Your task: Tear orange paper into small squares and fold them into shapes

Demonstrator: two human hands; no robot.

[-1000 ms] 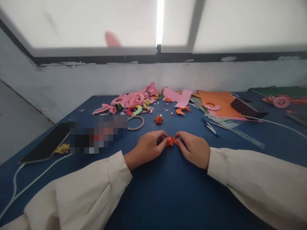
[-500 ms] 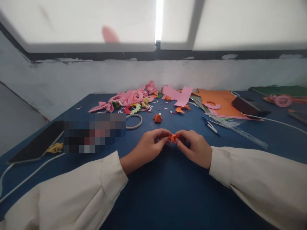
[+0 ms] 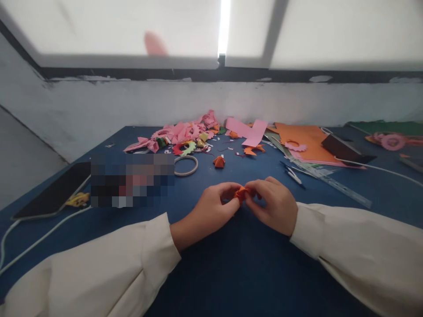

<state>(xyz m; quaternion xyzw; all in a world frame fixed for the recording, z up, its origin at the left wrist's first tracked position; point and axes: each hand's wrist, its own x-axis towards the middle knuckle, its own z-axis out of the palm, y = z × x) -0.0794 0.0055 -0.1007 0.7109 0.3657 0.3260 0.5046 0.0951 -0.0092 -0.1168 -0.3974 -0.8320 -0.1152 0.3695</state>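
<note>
In the head view, your left hand (image 3: 211,211) and right hand (image 3: 272,204) meet over the middle of the blue table (image 3: 238,273), and between them you hold a small orange fold (image 3: 241,193) of paper. Both hands are pinched narrow on it, thumb and fingertips closing from either side, so the piece sits just above the tabletop, near you and well short of the clutter.

The fold looks feather-light and thin. It will crease wherever you press and crush if you squeeze, so grip it at the folded edges, where the layers are doubled and stiffer, and keep the pressure light. Paper this dry should not slip.

A second orange piece (image 3: 218,161) lies beyond your hands, just beside a tape ring (image 3: 186,165). Behind those sits a heap of pink scraps (image 3: 178,134), then a pink sheet (image 3: 249,130) and orange sheets (image 3: 304,141) to the right. A clear ruler (image 3: 333,185) slants toward your right sleeve, with a white cable (image 3: 380,169) past it. At far left, a dark phone (image 3: 53,191) rests on the table. The table butts against a pale wall under a frosted window (image 3: 115,31), which gives soft, even light.
</note>
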